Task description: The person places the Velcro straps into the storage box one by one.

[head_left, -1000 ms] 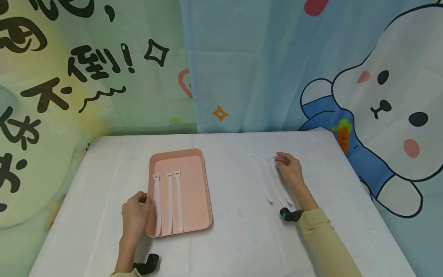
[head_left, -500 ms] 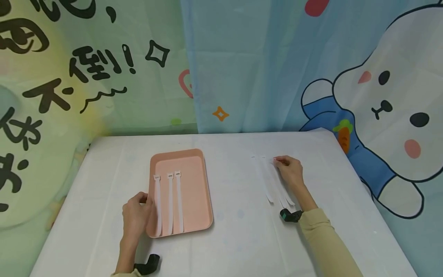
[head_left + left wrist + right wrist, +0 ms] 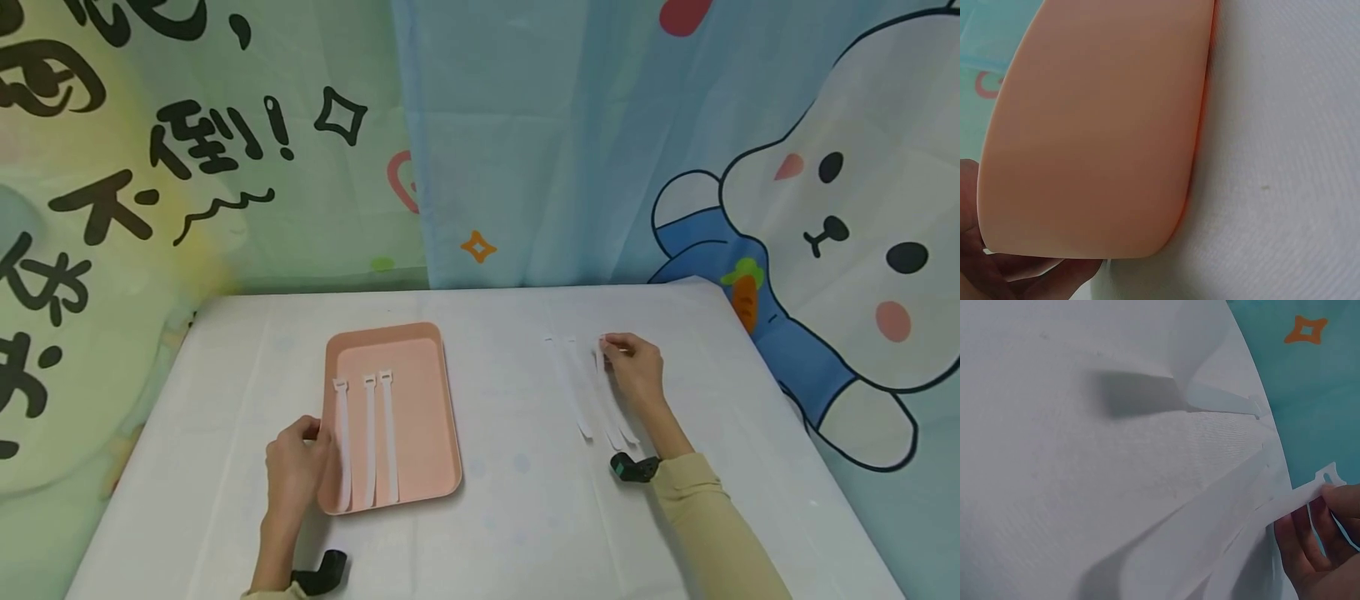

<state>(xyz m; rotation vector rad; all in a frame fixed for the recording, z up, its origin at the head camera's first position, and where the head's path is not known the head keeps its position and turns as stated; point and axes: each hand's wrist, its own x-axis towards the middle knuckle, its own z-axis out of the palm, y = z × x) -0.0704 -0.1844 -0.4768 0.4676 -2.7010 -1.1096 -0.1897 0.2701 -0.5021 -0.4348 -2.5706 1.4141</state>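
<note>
A pink tray lies on the left half of the table. Three white slotted cable straps lie lengthwise in it. My left hand grips the tray's left side; in the left wrist view its fingers curl at the tray's edge. On the right, my right hand pinches a white cable strap near its slotted head. That end is raised off the cloth in the right wrist view. More white straps lie close by on the left of this hand, partly blending into the cloth.
White cloth covers the table, with a stretch of it between tray and straps. A printed curtain hangs behind the far edge. Black wrist cameras sit on both wrists.
The right hand has shifted slightly right, and the strap's slotted head has come up off the table in its fingers. The left hand and tray stay put.
</note>
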